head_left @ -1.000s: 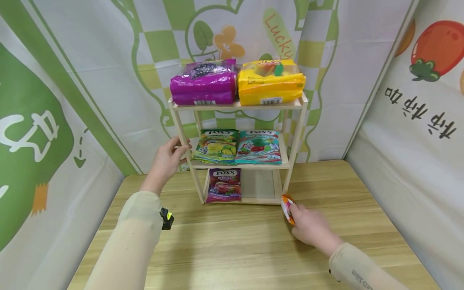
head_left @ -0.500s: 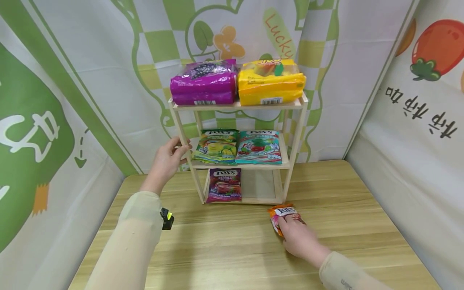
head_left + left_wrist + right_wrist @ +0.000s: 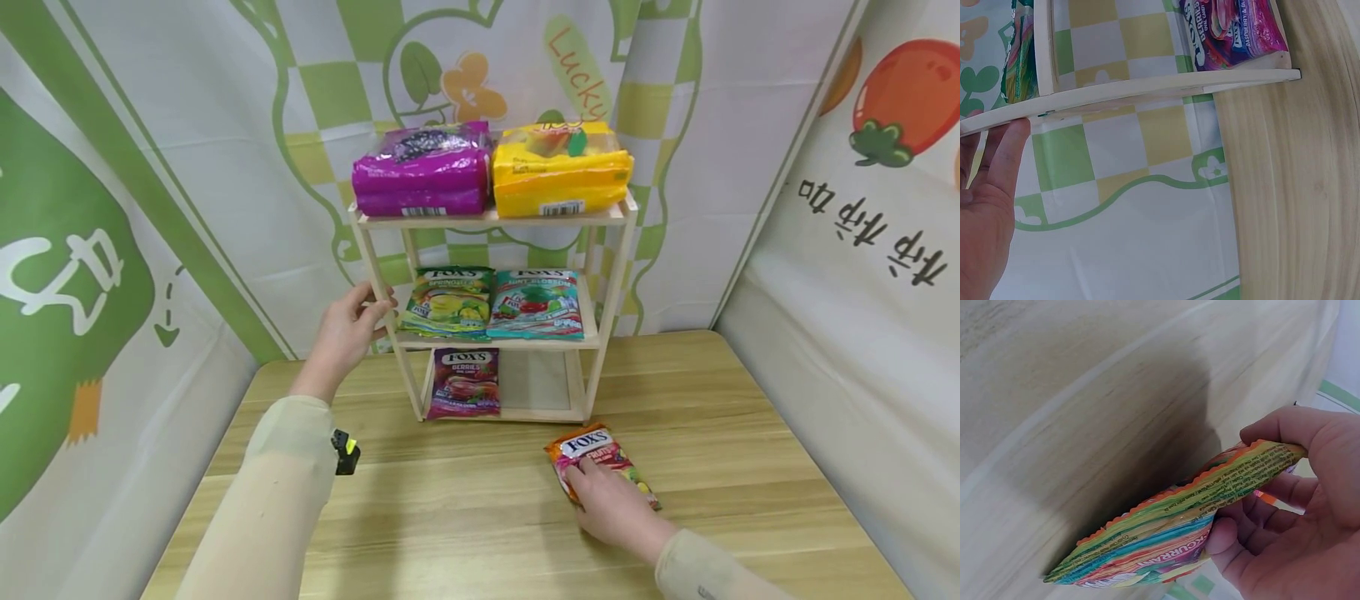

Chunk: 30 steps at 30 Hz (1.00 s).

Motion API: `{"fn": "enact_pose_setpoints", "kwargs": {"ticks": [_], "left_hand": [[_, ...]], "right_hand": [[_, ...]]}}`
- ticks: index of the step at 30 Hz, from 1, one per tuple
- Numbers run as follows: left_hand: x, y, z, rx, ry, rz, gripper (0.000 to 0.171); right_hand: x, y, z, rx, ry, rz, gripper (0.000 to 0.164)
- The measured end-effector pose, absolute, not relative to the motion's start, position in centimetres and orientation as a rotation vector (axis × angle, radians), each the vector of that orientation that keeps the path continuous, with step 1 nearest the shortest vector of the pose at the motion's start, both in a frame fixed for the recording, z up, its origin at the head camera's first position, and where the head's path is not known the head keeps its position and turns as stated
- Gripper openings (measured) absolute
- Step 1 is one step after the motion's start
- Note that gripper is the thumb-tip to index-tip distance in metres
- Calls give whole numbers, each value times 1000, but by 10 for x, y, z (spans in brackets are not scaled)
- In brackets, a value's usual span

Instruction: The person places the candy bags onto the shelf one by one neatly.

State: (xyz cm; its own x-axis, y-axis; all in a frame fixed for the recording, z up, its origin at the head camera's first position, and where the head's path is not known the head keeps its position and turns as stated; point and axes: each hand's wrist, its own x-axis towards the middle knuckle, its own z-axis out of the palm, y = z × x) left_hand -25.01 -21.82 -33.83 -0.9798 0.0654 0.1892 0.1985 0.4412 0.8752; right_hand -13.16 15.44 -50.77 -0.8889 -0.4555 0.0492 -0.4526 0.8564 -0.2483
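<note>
An orange bag of Fox's fruit candy [image 3: 592, 450] is held by my right hand [image 3: 618, 508], low over the table in front of the shelf's right side. In the right wrist view, the thumb and fingers pinch the candy bag [image 3: 1166, 531] at one end. My left hand [image 3: 347, 333] grips the left post of a small wooden shelf [image 3: 498, 343] at middle-tier height. The left wrist view has the fingertips [image 3: 1013, 140] against that post. A dark purple berries candy bag [image 3: 465, 383] sits on the bottom tier's left half.
On the middle tier lie a green candy bag [image 3: 447, 304] and a teal candy bag [image 3: 536, 307]. A purple pack [image 3: 422, 179] and a yellow pack [image 3: 562, 175] occupy the top. The wooden table [image 3: 465, 517] meets printed cloth walls [image 3: 825, 292] at the back and sides.
My right hand has moved left and toward the front from the shelf's right post, turning the orange candy bag so its printed front shows. My left hand has stayed on the post.
</note>
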Motion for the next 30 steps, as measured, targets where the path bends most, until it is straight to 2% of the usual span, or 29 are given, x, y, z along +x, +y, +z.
{"fn": "enact_pose_setpoints", "kwargs": {"ticks": [14,19,23,27,30], "left_hand": [[-250,-219,-339,-233,-2553,-1587,32],[-251,-218,-339,-229,-2552,-1587,32],[-251,-218,-340,-233,-2551,-1579,31],[-251,-218,-340,-237,-2551,-1573,31],[-252,-218,-340,-235,-2549,-1574,31]], "right_hand": [[-139,162,-511,-991,3100,-402,19],[-148,170,-510,-905,3184,-393,17],[-152,178,-505,-700,3191,-430,24],[-159,189,-504,-491,3130,-457,43],[-163,198,-507,-363,3081,-485,50]]}}
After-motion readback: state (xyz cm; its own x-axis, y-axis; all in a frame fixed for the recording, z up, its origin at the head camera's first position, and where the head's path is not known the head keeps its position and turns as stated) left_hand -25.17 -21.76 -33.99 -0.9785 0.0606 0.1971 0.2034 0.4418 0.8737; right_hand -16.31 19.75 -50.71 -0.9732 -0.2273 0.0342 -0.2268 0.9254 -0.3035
